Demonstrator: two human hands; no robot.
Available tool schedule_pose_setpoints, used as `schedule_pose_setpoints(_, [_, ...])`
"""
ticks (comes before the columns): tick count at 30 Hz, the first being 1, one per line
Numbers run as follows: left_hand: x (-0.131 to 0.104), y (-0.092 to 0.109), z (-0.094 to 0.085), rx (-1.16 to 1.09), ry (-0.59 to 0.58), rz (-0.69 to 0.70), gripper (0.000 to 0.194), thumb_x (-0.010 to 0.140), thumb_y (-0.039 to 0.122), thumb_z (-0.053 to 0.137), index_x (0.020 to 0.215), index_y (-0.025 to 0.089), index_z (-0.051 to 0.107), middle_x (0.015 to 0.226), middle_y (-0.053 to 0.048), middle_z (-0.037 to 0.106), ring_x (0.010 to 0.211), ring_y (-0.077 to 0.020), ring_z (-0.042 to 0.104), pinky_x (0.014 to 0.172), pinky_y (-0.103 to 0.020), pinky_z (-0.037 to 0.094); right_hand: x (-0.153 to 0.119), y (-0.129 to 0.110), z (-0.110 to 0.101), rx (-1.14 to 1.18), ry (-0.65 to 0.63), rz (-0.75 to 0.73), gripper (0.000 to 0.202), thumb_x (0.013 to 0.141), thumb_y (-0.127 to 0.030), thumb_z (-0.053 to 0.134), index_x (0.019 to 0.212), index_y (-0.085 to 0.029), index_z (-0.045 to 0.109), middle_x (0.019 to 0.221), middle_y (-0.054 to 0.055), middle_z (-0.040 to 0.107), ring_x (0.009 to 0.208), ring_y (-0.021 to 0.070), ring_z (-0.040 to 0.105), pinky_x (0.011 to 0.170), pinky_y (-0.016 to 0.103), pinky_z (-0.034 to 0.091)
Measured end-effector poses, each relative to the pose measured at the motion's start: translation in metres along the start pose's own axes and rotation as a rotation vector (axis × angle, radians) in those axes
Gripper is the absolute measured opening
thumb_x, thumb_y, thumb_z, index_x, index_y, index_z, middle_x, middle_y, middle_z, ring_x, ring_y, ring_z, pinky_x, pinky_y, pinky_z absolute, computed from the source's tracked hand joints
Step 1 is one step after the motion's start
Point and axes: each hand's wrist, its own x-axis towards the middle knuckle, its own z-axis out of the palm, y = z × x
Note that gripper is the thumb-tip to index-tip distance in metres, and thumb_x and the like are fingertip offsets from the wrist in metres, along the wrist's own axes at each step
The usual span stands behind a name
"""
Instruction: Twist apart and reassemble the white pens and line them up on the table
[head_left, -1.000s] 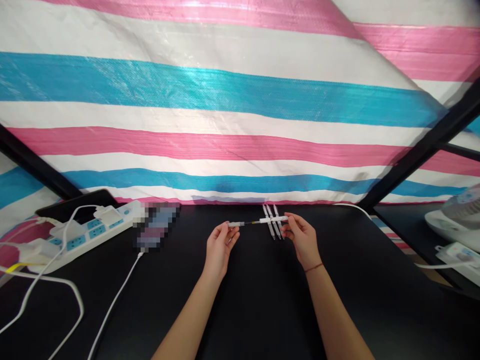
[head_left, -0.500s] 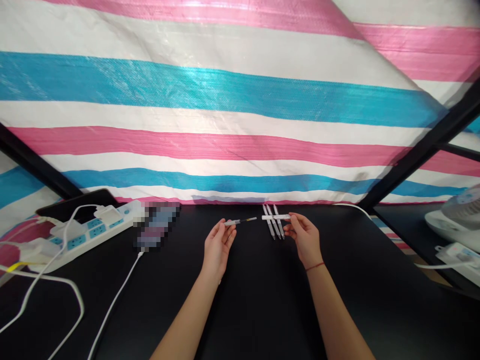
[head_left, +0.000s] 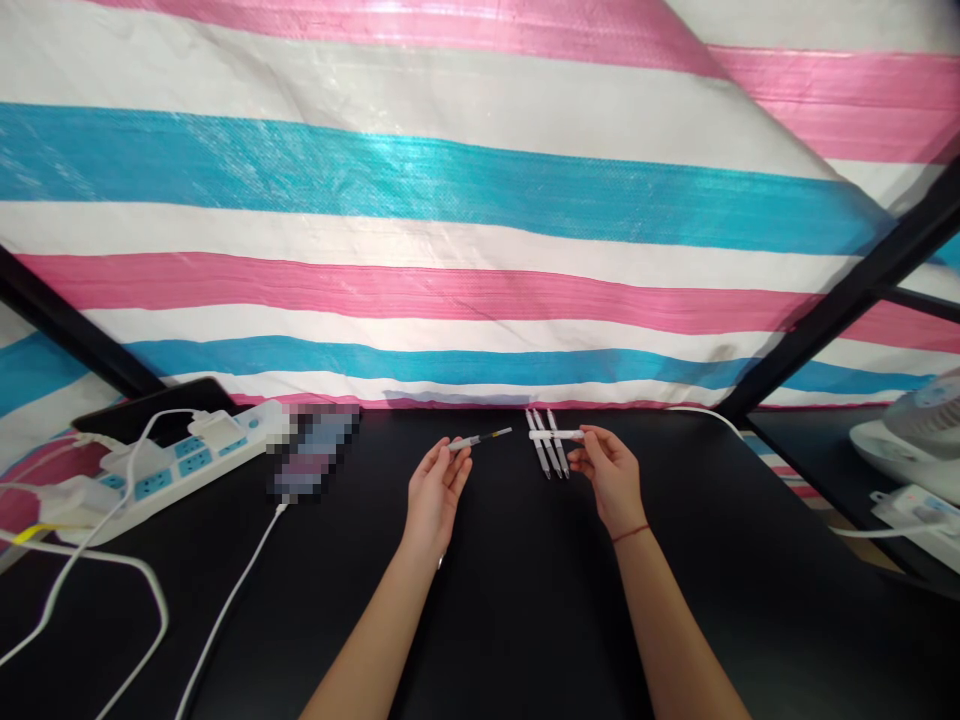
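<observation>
Near the middle of the black table [head_left: 495, 600], my left hand [head_left: 437, 485] pinches a grey pen part [head_left: 466, 443] from which a thin refill [head_left: 496, 434] sticks out to the right, tilted slightly up. My right hand [head_left: 609, 475] holds a white pen barrel [head_left: 555, 435] level, its free end toward the refill with a gap between them. Behind and below the barrel lie three white and grey pens [head_left: 545, 458] side by side on the table. A small pale object [head_left: 440, 562] shows partly beside my left wrist.
At the left are a white power strip [head_left: 187, 470] with plugs, a blurred-out device [head_left: 313, 450] and white cables [head_left: 232, 600]. A striped sheet [head_left: 450, 200] hangs behind. Another power strip [head_left: 922, 515] and a white appliance [head_left: 915, 430] stand at the right.
The white barrel in my right hand has shifted slightly right. The refill in my left hand has tipped up a little at its free end, and the gap between the two is wider.
</observation>
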Motion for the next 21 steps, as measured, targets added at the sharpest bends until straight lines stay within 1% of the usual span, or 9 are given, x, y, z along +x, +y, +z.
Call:
schedule_pose_setpoints(9, [-0.0024,-0.0001,0.0028,0.02,-0.014,-0.023,0.013,0.085,0.011,0.053,0.096,0.014,0.06,0.105,-0.012,0.066,0.087,-0.0165,0.067,0.079,-0.029,0.054,-0.0019,0.0012,0.0019,-0.042,-0.059,-0.007,0.03,0.069,-0.039,0.071,0.087,-0.016,0.064,0.066,0.0,0.061,0.056,0.012,0.06,0.048,0.022,0.05])
schedule_pose_setpoints(21, [-0.0049,0.0007,0.0049,0.054,-0.018,-0.018,0.013,0.085,0.011,0.053,0.096,0.014,0.059,0.105,-0.012,0.067,0.086,-0.0163,0.067,0.081,-0.03,0.053,-0.0041,-0.0002,0.004,-0.055,-0.053,-0.03,0.03,0.072,-0.039,0.069,0.09,-0.016,0.063,0.065,0.0,0.061,0.057,0.0132,0.061,0.048,0.024,0.051])
